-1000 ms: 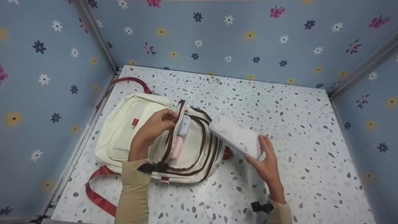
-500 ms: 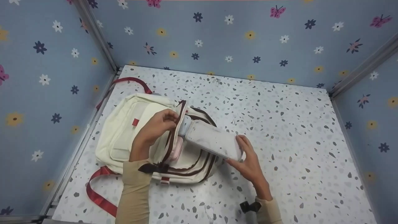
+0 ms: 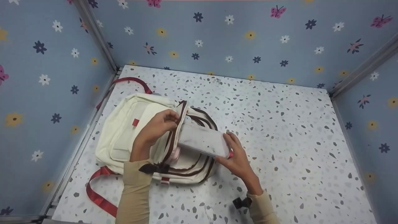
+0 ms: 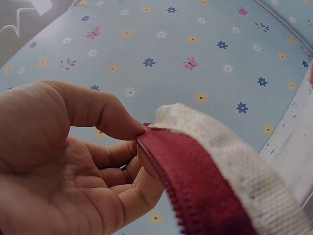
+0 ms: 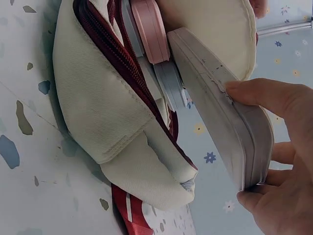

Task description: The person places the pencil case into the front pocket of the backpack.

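Note:
A cream backpack (image 3: 116, 124) with maroon zippers lies with its compartment unzipped. My left hand (image 3: 157, 126) pinches the zippered edge (image 4: 190, 166) of the opening between thumb and fingers and holds it up. In my right hand (image 3: 236, 157) is a white, marbled rectangular case (image 3: 203, 140), gripped at its outer end by thumb and fingers. Its far end reaches in under the lifted edge, tilted in the right wrist view. Inside the compartment sit a pink case (image 5: 149, 32) and a light blue-grey case (image 5: 171, 85), both partly hidden.
The backpack rests on a white speckled table (image 3: 279, 124). Red straps (image 3: 101, 199) trail at its left side. Blue flowered panels (image 3: 230, 37) wall in the back and both sides, with metal posts at the corners.
My right hand has moved left with the white case, from beside the backpack until its far end is inside the opening. My left hand has stayed at the zippered edge.

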Tool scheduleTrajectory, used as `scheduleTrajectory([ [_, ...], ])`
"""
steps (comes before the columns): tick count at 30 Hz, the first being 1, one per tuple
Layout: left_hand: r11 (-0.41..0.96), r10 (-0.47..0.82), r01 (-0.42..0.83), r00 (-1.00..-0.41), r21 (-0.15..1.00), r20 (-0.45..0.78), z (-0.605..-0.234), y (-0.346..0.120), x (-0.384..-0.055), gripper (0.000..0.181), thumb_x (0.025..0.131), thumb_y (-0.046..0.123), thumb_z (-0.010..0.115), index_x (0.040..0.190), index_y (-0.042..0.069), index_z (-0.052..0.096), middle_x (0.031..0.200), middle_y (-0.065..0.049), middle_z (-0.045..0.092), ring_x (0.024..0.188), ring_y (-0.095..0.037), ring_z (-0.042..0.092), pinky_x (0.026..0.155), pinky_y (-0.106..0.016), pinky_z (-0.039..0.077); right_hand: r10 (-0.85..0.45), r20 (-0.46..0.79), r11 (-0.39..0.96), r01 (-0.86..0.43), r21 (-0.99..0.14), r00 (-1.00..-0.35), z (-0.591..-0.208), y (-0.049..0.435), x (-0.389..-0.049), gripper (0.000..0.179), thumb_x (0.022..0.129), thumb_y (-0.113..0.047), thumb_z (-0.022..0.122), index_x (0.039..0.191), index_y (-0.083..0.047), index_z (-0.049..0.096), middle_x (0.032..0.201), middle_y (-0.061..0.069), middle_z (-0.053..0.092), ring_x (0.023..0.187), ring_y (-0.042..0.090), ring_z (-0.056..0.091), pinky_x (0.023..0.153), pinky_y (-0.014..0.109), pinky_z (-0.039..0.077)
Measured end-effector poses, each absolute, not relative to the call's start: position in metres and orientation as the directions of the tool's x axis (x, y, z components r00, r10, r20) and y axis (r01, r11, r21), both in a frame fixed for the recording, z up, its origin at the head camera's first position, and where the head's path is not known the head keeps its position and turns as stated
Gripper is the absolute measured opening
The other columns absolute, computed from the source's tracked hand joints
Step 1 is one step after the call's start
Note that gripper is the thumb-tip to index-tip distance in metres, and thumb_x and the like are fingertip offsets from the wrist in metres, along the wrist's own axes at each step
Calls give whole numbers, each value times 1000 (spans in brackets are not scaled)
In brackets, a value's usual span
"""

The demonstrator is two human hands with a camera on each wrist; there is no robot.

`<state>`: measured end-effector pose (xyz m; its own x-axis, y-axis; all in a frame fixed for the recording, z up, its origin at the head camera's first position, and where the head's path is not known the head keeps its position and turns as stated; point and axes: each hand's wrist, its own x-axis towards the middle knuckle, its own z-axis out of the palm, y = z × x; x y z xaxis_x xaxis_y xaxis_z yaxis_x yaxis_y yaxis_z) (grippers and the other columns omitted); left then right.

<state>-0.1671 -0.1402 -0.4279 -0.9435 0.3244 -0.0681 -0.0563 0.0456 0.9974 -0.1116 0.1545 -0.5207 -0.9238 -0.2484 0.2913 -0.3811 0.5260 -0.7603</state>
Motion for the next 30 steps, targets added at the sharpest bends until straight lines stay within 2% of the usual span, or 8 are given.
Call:
scheduleTrajectory([
  [3,52,316,-65,-945,997,-78,-426,-140,-166,23,77,-10,45,99,-8,48,90,-14,49,77,-19,46,63,-30,42,-224,301,540,-376,-753,-927,-521,154,-112,85,65,-37,76,134,-9,36,136,9,29,123,18,27,93,41,29],
  [6,57,312,-62,-947,996,-76,-426,-140,-166,22,76,-11,45,98,-8,48,89,-13,50,77,-19,47,63,-29,42,-202,305,561,-366,-743,-931,-522,153,-110,87,64,-41,75,135,-11,35,135,7,29,122,18,28,94,41,28],
  [12,46,316,-50,-947,998,-62,-425,-140,-165,22,76,-10,44,97,-8,48,88,-13,49,76,-19,46,63,-28,42,-211,320,564,-383,-732,-923,-527,154,-106,86,66,-39,74,134,-8,34,135,11,30,123,21,27,95,43,27],
  [17,37,317,-51,-946,998,-60,-424,-139,-165,21,76,-9,43,97,-8,48,88,-13,49,75,-18,46,62,-27,42,-256,319,484,-407,-775,-913,-527,158,-103,83,69,-28,74,136,-6,30,139,11,24,125,23,24,96,40,27],
  [23,25,309,-61,-949,998,-66,-424,-138,-165,22,75,-11,43,96,-8,48,86,-11,48,72,-16,47,61,-27,42,-248,325,294,-390,-873,-913,-511,156,-98,82,67,-4,75,133,4,27,133,23,24,124,33,23,93,44,30],
  [30,38,286,-65,-955,997,-73,-423,-136,-167,22,74,-11,43,96,-9,48,87,-13,49,74,-17,47,61,-26,43,-244,351,246,-408,-879,-904,-507,148,-100,83,65,2,75,132,8,27,131,24,29,122,37,26,93,39,31],
])
